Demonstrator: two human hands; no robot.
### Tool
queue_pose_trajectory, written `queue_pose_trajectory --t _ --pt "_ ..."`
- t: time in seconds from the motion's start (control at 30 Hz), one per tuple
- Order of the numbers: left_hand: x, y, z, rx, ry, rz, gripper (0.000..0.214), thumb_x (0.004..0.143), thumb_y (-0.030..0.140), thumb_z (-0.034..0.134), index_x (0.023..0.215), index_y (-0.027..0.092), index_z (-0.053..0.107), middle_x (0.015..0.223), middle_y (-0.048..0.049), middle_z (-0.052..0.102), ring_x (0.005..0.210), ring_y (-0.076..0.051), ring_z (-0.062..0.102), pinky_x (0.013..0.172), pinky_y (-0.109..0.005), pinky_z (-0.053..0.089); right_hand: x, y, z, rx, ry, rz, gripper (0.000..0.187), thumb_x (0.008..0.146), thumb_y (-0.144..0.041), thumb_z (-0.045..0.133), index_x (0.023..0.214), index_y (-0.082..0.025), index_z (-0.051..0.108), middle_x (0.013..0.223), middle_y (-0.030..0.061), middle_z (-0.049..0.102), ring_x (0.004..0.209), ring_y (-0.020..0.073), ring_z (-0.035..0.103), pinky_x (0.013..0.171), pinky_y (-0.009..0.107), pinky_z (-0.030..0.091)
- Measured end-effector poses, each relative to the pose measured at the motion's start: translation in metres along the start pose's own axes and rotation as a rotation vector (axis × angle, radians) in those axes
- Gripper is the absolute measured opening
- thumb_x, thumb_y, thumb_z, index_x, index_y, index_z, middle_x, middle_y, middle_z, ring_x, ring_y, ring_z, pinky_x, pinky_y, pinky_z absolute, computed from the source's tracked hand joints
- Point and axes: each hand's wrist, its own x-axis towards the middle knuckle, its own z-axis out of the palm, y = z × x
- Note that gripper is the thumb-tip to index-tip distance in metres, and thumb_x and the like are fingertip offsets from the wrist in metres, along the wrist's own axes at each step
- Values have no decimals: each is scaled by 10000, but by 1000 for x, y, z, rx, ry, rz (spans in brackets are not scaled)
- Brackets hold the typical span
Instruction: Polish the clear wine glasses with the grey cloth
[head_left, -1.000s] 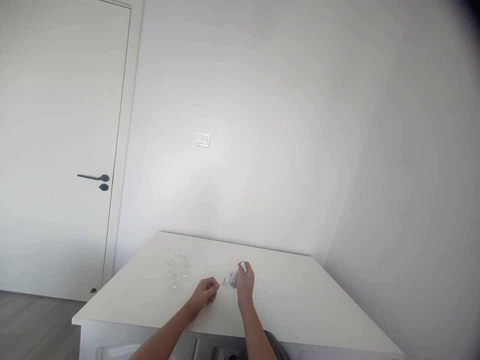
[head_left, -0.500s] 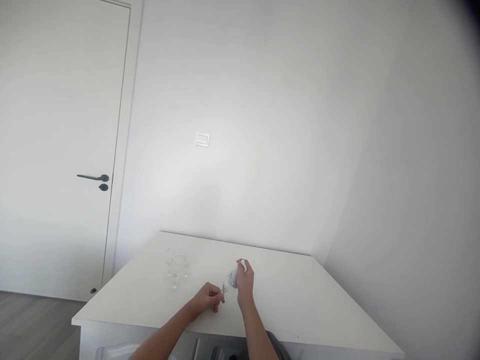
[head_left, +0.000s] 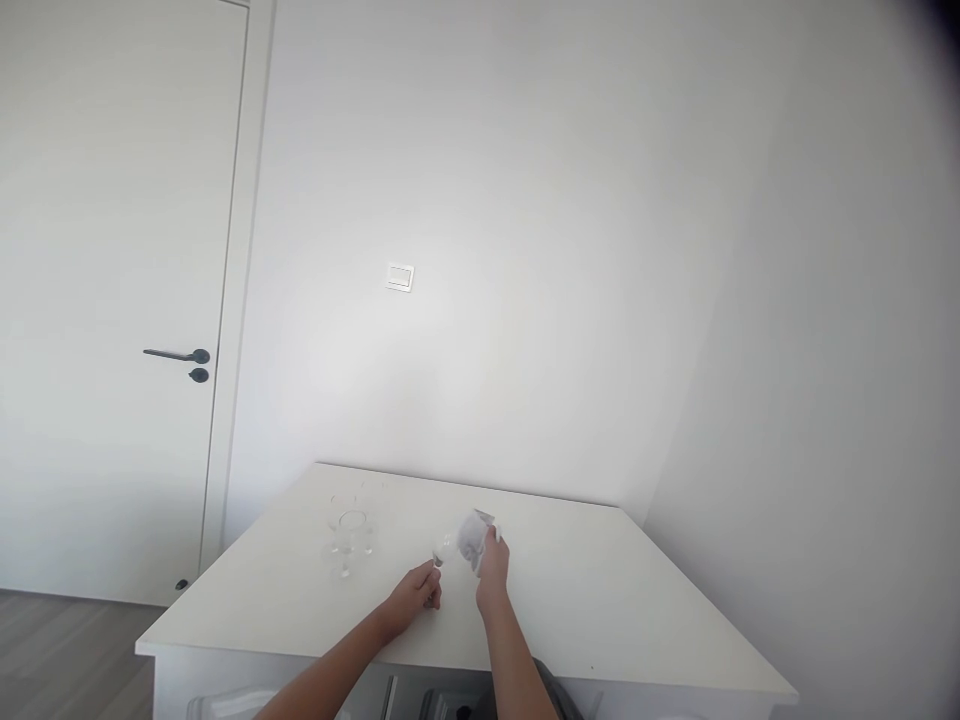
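Observation:
My left hand pinches the near end of a clear stemmed glass, which is tilted toward the right. My right hand is closed around a crumpled white cloth, pressed to the far end of the glass. Part of the glass is hidden behind the cloth. Both hands are above the white tabletop, near its front. To the left, several clear glasses stand close together; their outlines are faint against the white.
A white wall with a light switch rises behind the cabinet. At the left is a white door with a dark handle. Cabinet fronts lie below the table's front edge.
My right hand has turned, and more of the cloth shows around the far end of the glass. My left hand has shifted slightly left. The view has moved a little.

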Motion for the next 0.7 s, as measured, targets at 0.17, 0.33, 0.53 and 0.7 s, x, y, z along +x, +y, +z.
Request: queue_pose_trajectory --t 0.17,0.33,0.53,0.7 --pt "3 -13 1 23 29 -48 691 843 900 373 832 222 505 775 -8 600 695 -159 477 709 -318 402 -20 -5 20 255 -264 280 535 706 -615 809 1002 -183 699 1008 88 766 885 250 721 646 320 538" --pt "-1 -10 -2 -10 -2 -78 672 876 868 370 854 214 520 765 -14 612 698 -168 482 707 -322 388 -19 0 15 248 -298 400 358 680 -427 860 860 -169 689 781 47 720 829 255 712 687 336 554" --pt "-3 -7 -2 17 -12 -80 682 840 884 417 749 216 518 736 -23 616 741 -183 505 754 -325 408 -20 -14 16 401 -221 266 420 745 -457 843 1041 -183 725 1055 61 771 987 223 710 836 318 571" --pt "-4 -3 -1 12 -17 -69 676 858 874 391 724 222 508 698 -21 604 731 -189 498 768 -332 408 -26 -15 18 289 -305 348 402 707 -467 857 922 -153 729 887 67 761 863 243 710 749 332 566"
